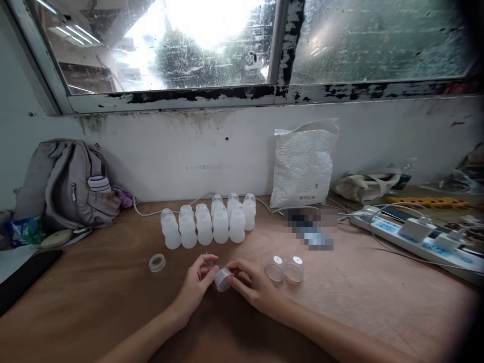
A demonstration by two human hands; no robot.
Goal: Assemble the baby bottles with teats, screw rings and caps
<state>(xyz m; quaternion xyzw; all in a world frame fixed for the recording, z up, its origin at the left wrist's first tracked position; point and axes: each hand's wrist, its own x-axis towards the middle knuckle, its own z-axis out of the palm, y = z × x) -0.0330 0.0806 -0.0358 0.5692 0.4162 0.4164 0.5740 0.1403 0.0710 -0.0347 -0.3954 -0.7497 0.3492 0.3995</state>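
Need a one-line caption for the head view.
Left hand and right hand meet at a translucent piece, between a loose ring and two clear caps, white bottles beyond.

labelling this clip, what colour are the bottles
The bottles are translucent white, seen best in the head view.

Your left forearm [145, 330] enters at the bottom edge, left of centre, and slants up to the right; your right forearm [325, 322] slants in from the lower right. Both are bare. Your hands meet near mid-view, close together. Left hand [194, 285]: fingers curled inward, thumb extended toward the right; grip partly hidden. Right hand [259, 287]: index finger and thumb pinched leftward, knuckles bent.
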